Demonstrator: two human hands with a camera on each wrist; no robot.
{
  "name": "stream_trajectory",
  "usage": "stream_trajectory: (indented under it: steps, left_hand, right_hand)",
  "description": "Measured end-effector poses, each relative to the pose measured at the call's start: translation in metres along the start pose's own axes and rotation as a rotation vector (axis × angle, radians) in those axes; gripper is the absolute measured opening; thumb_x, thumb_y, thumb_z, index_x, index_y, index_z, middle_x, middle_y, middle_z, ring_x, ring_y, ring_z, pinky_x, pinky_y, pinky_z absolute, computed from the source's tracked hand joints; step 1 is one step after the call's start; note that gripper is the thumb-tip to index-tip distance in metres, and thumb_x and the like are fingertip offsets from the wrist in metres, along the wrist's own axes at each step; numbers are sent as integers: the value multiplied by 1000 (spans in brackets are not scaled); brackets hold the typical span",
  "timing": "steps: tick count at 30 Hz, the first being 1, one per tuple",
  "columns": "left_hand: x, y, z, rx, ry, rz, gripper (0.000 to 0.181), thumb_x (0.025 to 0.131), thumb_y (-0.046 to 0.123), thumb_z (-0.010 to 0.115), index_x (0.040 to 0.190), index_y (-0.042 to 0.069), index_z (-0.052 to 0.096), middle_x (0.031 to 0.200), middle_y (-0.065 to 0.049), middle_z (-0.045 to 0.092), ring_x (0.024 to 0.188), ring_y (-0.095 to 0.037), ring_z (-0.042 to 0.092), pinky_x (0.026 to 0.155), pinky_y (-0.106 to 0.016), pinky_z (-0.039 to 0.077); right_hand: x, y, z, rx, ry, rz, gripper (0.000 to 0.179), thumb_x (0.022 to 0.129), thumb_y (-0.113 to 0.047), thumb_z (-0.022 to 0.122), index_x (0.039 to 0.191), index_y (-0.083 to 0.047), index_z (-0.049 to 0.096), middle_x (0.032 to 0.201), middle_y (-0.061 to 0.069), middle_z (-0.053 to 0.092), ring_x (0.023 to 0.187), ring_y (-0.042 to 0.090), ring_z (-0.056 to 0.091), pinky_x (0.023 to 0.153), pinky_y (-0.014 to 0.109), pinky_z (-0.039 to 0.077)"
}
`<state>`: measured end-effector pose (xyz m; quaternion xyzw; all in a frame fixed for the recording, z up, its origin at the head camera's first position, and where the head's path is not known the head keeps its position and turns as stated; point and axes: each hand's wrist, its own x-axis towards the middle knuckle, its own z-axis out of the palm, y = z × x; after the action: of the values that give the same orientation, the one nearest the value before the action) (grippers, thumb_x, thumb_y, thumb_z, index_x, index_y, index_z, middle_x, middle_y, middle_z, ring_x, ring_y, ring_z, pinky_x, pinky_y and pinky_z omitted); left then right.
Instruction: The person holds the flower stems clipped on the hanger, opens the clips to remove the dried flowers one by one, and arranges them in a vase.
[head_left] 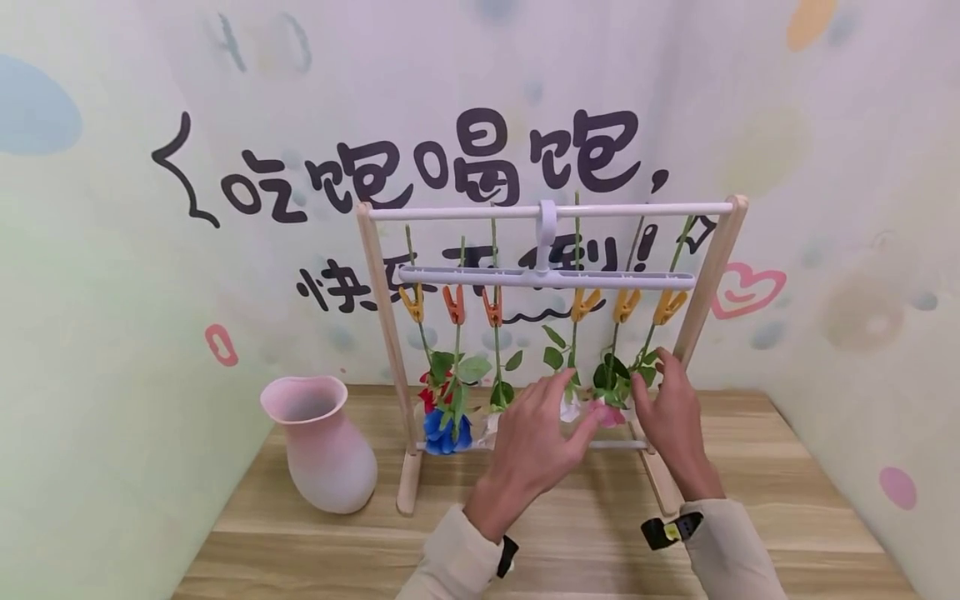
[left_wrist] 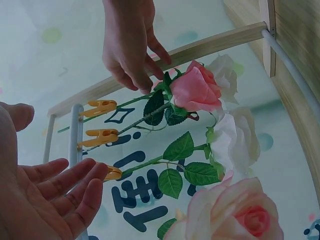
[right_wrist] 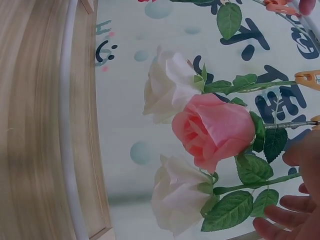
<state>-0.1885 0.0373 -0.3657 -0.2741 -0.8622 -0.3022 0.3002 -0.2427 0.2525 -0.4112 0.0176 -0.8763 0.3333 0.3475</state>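
Note:
Several artificial roses hang upside down by their stems from a small white hanger (head_left: 480, 277) on a wooden rack. In the head view, my right hand (head_left: 672, 417) is at the rack's right side, close to the leaves. The right wrist view has its thumb and spread fingers around the stem of a white rose (right_wrist: 177, 195), without gripping it. The pink rose (right_wrist: 215, 130) hangs beside that one, and a second white rose (right_wrist: 170, 85) lies past it. My left hand (head_left: 532, 442) is before the middle flowers, fingers loosely extended, holding nothing. In the head view it partly hides a pale rose (head_left: 491, 429).
A pink-white vase (head_left: 330, 450) stands left of the rack, on the wooden table (head_left: 300, 550). Yellow and orange clips (head_left: 453, 306) hold the stems. At the left hang a blue flower (head_left: 447, 432) and a red one (head_left: 429, 398). Behind is a wall with lettering.

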Motion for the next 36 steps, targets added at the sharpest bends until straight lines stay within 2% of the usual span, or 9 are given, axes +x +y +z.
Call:
stream_trajectory:
  steps: [4, 7, 14, 18, 23, 25, 31, 36]
  left_hand:
    - [3, 1, 1, -11, -13, -14, 54, 99, 51, 50, 132, 8, 58, 119, -8, 70, 102, -19, 69, 80, -30, 56]
    - [6, 2, 3, -13, -21, -21, 53, 99, 48, 52, 132, 8, 58, 119, -8, 70, 103, -20, 69, 79, -30, 57]
    - [13, 3, 9, 7, -14, -4, 53, 97, 48, 54, 132, 8, 59, 117, -6, 71, 96, -17, 70, 69, -25, 55]
    - [16, 4, 14, 7, -18, -8, 54, 97, 48, 55, 132, 8, 59, 124, -6, 69, 104, -18, 69, 75, -26, 56]
    - [21, 7, 21, 31, -5, 7, 53, 96, 48, 58, 131, 8, 60, 110, -2, 71, 94, -14, 68, 73, -26, 56]
    - [25, 9, 23, 37, -2, 12, 53, 95, 49, 58, 130, 9, 60, 107, -1, 70, 90, -13, 67, 71, -26, 55]
    - [42, 23, 33, 29, 0, 30, 52, 96, 48, 57, 130, 9, 60, 120, -4, 70, 100, -15, 69, 75, -27, 57]
    - [61, 37, 43, 54, 3, 33, 47, 97, 45, 56, 130, 11, 60, 115, -1, 70, 99, -13, 68, 74, -23, 55]
  right_hand:
    - [7, 1, 3, 15, 3, 19, 50, 95, -12, 61, 138, 9, 44, 127, 31, 56, 112, 46, 60, 83, 61, 50]
    - [11, 1, 5, 26, -2, 33, 49, 96, -10, 60, 138, 9, 43, 128, 30, 55, 109, 45, 61, 80, 57, 54]
    - [17, -1, 9, 24, -5, 41, 41, 97, -7, 58, 133, 9, 47, 124, 29, 55, 101, 45, 64, 77, 55, 56]
    - [18, 2, 13, 22, 11, 42, 37, 96, -7, 59, 129, 9, 51, 120, 29, 57, 97, 44, 66, 75, 55, 57]
    - [20, 6, 16, 32, 56, 22, 32, 95, -8, 60, 123, 9, 55, 115, 28, 59, 91, 42, 68, 72, 54, 57]
    - [20, 7, 17, 34, 76, 6, 31, 95, -8, 61, 120, 9, 57, 113, 28, 59, 88, 42, 69, 70, 53, 57]
    - [20, 12, 17, 43, 105, -30, 25, 94, -6, 63, 114, 9, 61, 108, 24, 60, 85, 42, 70, 70, 55, 56]
    - [21, 14, 16, 78, 134, -61, 26, 92, -6, 64, 113, 11, 62, 106, 26, 62, 84, 42, 68, 75, 56, 52]
